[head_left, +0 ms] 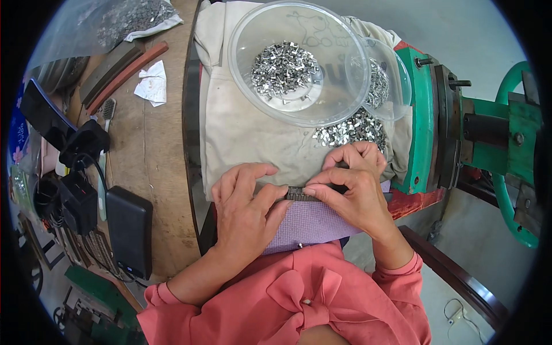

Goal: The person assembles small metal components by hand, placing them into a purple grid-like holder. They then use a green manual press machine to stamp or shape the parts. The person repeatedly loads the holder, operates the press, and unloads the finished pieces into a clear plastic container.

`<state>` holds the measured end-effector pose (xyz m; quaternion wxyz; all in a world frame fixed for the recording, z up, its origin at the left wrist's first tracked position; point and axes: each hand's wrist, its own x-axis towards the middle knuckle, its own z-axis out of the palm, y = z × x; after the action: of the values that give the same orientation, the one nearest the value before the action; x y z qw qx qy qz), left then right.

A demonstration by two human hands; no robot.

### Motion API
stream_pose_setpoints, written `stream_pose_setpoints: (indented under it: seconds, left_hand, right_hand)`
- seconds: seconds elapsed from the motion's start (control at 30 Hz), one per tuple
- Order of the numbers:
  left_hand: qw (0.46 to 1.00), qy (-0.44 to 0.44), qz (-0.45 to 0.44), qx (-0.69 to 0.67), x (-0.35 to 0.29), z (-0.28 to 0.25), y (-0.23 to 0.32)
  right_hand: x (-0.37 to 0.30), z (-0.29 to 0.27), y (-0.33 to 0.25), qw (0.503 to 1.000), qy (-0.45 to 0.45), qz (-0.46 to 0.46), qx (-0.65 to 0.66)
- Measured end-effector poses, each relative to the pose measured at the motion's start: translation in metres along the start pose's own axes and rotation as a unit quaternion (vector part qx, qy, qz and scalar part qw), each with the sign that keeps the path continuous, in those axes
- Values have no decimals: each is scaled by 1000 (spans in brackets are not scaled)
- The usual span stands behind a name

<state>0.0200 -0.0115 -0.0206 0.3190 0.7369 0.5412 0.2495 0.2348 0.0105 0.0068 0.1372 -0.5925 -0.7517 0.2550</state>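
Note:
A short dark metal strip with ridges across it [296,194] lies between my two hands at the near edge of the beige cloth. My left hand [237,204] has thumb and index finger closed on the strip's left end. At the right end, my right hand [357,187] pinches with thumb and index finger; any tiny piece between these fingertips is hidden. Just beyond the right hand is a loose heap of small shiny metal pieces [357,130]. A purple textured cloth [307,221] spreads below the strip, with one tiny shiny piece [299,246] near its front edge.
A large clear plastic bowl [339,109] with small metal pieces stands beyond my hands, beside a smaller clear container [401,75]. Green machinery [421,121] borders the right. On the left wooden table [164,172] lie a black power bank [130,230], cables, a brush [108,109] and curved strips [126,77].

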Motion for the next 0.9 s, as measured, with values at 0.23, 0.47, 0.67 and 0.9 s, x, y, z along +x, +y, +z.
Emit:
stream_pose_setpoints:
  seconds: [0.23, 0.47, 0.67, 0.9]
  left_hand:
    - [1000, 4, -5, 4, 0, 0, 1]
    - [1000, 3, -2, 8, 0, 0, 1]
    - [1000, 0, -2, 4, 1, -1, 1]
    - [1000, 1, -1, 9, 1, -1, 2]
  right_hand:
    - [0, -1, 2, 1000, -15, 23, 15]
    - [-3, -1, 2, 1000, -2, 23, 19]
    - [-9, -4, 10, 999, -6, 34, 11]
    - [-8, -5, 8, 999, 7, 26, 17]
